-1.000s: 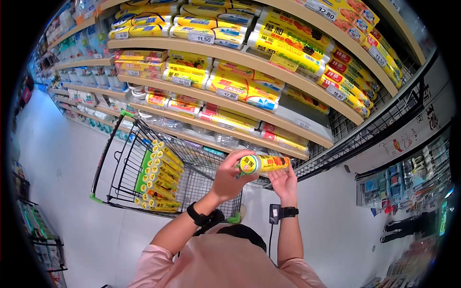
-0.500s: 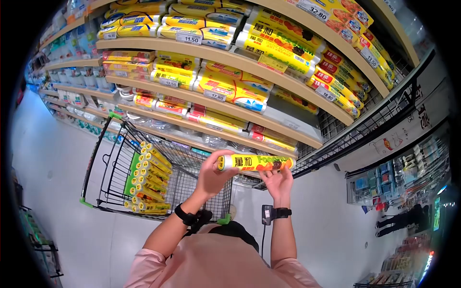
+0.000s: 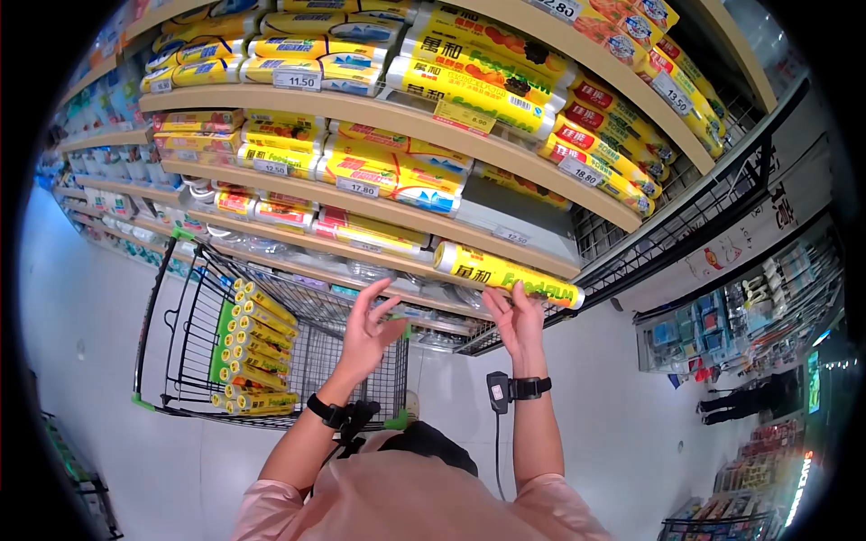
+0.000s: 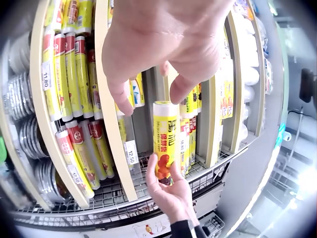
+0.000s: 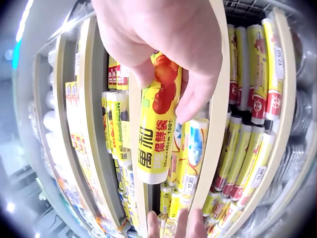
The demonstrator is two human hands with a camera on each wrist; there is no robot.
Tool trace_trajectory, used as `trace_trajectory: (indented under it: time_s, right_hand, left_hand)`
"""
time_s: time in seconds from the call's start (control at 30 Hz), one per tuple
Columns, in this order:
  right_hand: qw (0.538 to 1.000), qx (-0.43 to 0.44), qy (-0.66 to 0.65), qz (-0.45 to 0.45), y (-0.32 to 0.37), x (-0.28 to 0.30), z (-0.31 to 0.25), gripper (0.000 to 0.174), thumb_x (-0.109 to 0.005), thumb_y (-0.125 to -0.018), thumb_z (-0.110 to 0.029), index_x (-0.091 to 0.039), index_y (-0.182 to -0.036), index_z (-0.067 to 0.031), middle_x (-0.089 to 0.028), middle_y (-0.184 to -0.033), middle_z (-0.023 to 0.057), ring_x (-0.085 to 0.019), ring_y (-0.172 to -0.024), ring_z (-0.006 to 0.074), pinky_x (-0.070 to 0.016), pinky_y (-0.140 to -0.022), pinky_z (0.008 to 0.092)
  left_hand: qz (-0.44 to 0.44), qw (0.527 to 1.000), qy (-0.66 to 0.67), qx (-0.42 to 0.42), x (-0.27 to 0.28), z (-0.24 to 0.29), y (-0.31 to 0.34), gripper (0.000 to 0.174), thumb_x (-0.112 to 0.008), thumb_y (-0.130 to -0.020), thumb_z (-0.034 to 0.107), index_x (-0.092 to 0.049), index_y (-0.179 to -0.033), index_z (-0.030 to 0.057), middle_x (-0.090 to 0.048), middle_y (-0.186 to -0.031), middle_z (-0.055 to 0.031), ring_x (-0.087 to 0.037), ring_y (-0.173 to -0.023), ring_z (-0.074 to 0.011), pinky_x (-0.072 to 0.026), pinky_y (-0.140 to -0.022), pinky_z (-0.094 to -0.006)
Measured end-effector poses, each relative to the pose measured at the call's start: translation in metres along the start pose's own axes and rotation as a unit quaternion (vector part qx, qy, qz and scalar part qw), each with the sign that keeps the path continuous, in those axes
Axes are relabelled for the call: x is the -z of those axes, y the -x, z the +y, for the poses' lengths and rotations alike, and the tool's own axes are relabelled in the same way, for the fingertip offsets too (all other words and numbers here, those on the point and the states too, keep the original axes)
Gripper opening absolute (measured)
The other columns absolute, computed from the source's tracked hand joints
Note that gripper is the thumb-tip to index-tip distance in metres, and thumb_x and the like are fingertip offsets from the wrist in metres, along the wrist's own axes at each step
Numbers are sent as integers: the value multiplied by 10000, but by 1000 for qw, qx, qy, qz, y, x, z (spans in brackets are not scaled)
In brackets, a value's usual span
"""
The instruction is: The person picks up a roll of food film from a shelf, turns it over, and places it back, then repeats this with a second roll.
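A yellow roll with white ends is held at its right part by my right hand, fingers and thumb around it. In the right wrist view the roll hangs from the pinch of the right hand. My left hand is off the roll, fingers spread and slightly bent, above the cart. The left wrist view shows the left hand apart from the roll's white end, while the right hand grips its far end.
A wire shopping cart with green corners stands at the left, holding several stacked yellow rolls. Shelves of boxed and rolled goods with price tags rise in front. Another display rack and dark-trousered legs are at the right.
My left hand has let go of the roll and moved away to the left. The roll, turned in the hands earlier, now slants down to the right in my right hand. The view has shifted right.
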State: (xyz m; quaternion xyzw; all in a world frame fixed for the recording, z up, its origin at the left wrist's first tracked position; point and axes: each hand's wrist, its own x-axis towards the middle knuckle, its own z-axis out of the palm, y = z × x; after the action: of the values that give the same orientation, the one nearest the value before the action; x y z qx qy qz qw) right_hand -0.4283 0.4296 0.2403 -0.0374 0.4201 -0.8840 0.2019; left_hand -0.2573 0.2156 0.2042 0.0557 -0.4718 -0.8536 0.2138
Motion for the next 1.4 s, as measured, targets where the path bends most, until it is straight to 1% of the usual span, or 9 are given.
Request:
trace_trajectory:
  time_s: [0.13, 0.2, 0.3, 0.43, 0.8, 1.07, 1.2, 1.33, 1.4]
  right_hand:
    - [995, 17, 63, 75, -56, 10, -35, 373, -660, -940, -238, -509, -1184, -1, -639, -1061, 149, -697, -817, 273, -603, -700, 343]
    - [986, 10, 99, 131, -86, 19, -46, 328, -726, -892, -304, -606, -1048, -42, -654, -948, 76, -647, -685, 144, -529, -545, 235]
    - [981, -19, 109, 157, -120, 23, -60, 301, -737, -884, -309, -631, -975, -42, -654, -777, 45, -597, -593, 90, -467, -482, 194]
    - [983, -30, 102, 150, -156, 31, -65, 295, -749, -874, -294, -619, -904, -30, -631, -652, 39, -549, -475, 83, -431, -415, 186]
    - [970, -47, 120, 208, -183, 33, -67, 265, -770, -856, -254, -615, -900, -44, -651, -664, 75, -581, -505, 83, -459, -427, 180]
    - [971, -112, 64, 200, -225, 61, -71, 152, -642, -954, -183, -582, -915, -48, -585, -666, 38, -514, -492, 92, -454, -428, 187]
    - [963, -155, 2, 218, -239, 62, -74, 140, -452, -1006, -57, -571, -939, -27, -574, -691, 49, -516, -499, 100, -459, -423, 193]
    - [968, -153, -3, 197, -261, 86, -75, 179, -399, -991, 2, -499, -1046, 140, -631, -834, 254, -611, -540, 152, -553, -458, 220]
    - [971, -162, 15, 176, -275, 104, -65, 163, -412, -967, 39, -513, -1038, 144, -643, -850, 240, -609, -558, 147, -546, -470, 209]
  left_hand:
    - [38, 999, -28, 6, 21, -16, 4, 594, -627, -848, -101, -431, -1387, 56, -419, -1406, -93, -497, -1262, -251, -542, -927, -347]
    - [67, 997, -30, 9, 25, -19, 9, 568, -648, -852, -66, -445, -1371, 45, -445, -1384, -103, -534, -1208, -234, -546, -901, -344]
    - [101, 994, -35, 6, 36, -28, 14, 548, -653, -860, -31, -452, -1364, 48, -448, -1384, -115, -559, -1158, -220, -546, -882, -339]
    - [134, 991, -29, 4, 37, -25, 19, 537, -637, -874, 17, -439, -1369, 70, -462, -1368, -117, -578, -1123, -205, -529, -858, -344]
    - [173, 984, 41, -15, 59, -22, 24, 479, -603, -876, 2, -455, -1329, 46, -469, -1335, -127, -593, -1051, -185, -502, -821, -295]
    - [200, 976, 80, -28, 72, -13, 35, 464, -588, -891, 17, -445, -1331, 53, -476, -1317, -120, -581, -1033, -187, -491, -825, -290]
    - [218, 972, 82, -37, 84, -2, 44, 432, -567, -910, 22, -451, -1325, 59, -477, -1312, -113, -574, -1021, -187, -485, -815, -287]
    - [239, 965, 92, -52, 96, 8, 55, 407, -550, -924, 29, -460, -1320, 62, -492, -1296, -107, -564, -1028, -185, -477, -813, -283]
    - [242, 964, 97, -59, 104, 9, 62, 407, -550, -927, 36, -459, -1323, 65, -494, -1295, -107, -561, -1031, -184, -475, -812, -283]
